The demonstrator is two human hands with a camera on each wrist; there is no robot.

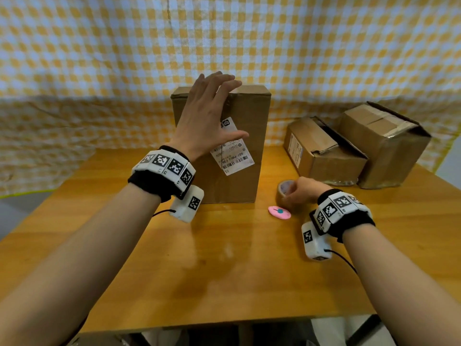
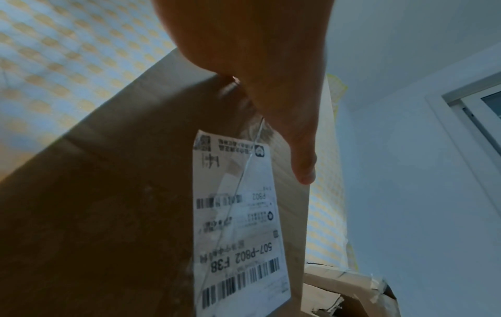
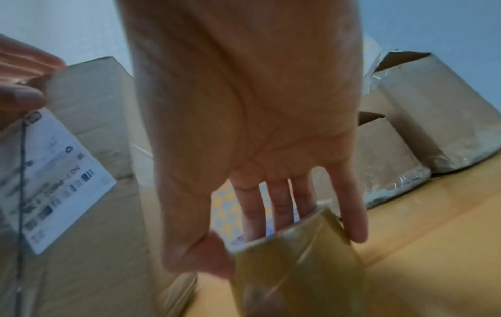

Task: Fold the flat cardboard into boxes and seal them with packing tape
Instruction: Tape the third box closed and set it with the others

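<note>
A tall brown cardboard box (image 1: 239, 181) (image 2: 108, 214) (image 3: 95, 257) stands upright at the middle of the table, with a white shipping label (image 1: 232, 156) (image 2: 238, 225) on its near face. My left hand (image 1: 209, 113) (image 2: 257, 64) is raised in front of the box's upper part, fingers spread and straight, reaching to its top edge; I cannot tell whether it touches. To the right of the box, my right hand (image 1: 304, 192) (image 3: 257, 150) grips a brown packing tape roll (image 1: 284, 189) (image 3: 295, 257) that sits on the table, thumb on one side and fingers on the other.
A small pink cutter (image 1: 279, 212) lies just in front of the tape roll. Two taped cardboard boxes (image 1: 324, 156) (image 1: 384, 143) lie at the back right. The wooden table (image 1: 224, 270) is backed by a yellow checked cloth (image 1: 99, 58).
</note>
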